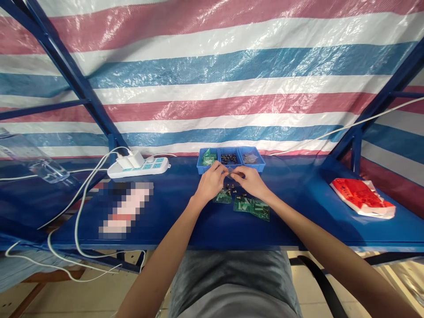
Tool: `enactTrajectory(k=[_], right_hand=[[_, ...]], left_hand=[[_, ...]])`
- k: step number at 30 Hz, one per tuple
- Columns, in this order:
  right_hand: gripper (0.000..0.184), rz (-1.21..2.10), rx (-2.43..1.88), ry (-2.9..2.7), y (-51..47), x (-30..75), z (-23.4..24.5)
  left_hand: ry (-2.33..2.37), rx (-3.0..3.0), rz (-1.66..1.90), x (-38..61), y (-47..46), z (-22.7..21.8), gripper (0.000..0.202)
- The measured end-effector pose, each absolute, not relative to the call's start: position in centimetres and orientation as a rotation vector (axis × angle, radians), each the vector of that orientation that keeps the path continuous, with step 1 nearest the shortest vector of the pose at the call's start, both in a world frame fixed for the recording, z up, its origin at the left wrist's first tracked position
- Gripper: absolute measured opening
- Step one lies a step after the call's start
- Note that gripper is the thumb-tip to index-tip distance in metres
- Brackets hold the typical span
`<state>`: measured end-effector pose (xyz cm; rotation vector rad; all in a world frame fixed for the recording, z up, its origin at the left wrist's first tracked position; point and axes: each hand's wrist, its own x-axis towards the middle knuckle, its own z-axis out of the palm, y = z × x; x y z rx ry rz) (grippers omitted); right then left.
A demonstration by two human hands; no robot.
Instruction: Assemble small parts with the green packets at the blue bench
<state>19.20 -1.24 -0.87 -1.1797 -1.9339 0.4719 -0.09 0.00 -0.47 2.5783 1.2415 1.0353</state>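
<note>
Left hand [212,180], right hand [251,180] nearly meet; both grips look pinched on small piece [230,170], too small to identify. Piece just 6 o'clock of blue tray [259,168]. Light pinch, steady wrists likely best. Loose fittings [233,186], green bags [244,204] at 5–6 o'clock crowd worktop [179,190]. Power strip [151,166] at 9, red pack [359,194] past 3, well apart.

Red packet [361,197], dark lettering [352,187], too small to read
</note>
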Motion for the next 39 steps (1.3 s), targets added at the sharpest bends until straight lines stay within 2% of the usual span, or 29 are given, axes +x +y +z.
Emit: enactTrajectory(k=[7,15,20,24,29,31,35,39], right_hand=[[0.018,0.483,-1.192,-1.886,-1.4,19.0,-0.8],[0.021,0.504,-1.182,-1.852,-1.5,18.9,-0.8],[0.012,0.543,-1.146,-1.784,-1.5,18.6,-1.2],[0.019,0.568,-1.139,-1.746,-1.6,18.5,-1.1],[0.034,0.762,-1.16,-1.667,-1.1,18.9,-1.5],[0.039,0.837,-1.156,-1.601,-0.8,19.1,-1.9],[0.042,0.874,-1.132,-1.565,-0.6,19.1,-2.0],[0.041,0.818,-1.064,-1.584,-1.3,18.8,-1.2]], left_hand=[[1.172,2.547,1.003,-0.1,0.1,-0.7,0.018],[1.136,2.568,0.949,-0.2,0.1,-0.6,0.04],[1.127,2.532,0.953,-0.1,-0.1,-0.4,0.042],[1.125,2.494,0.967,-0.1,-0.1,-0.3,0.04],[1.13,2.481,0.957,-0.1,-0.2,-0.6,0.053],[1.128,2.514,0.979,-0.1,-0.2,-0.7,0.047],[1.093,2.626,0.983,0.0,-0.2,-0.5,0.019],[1.046,2.689,1.006,0.1,-0.1,-0.6,0.016]])
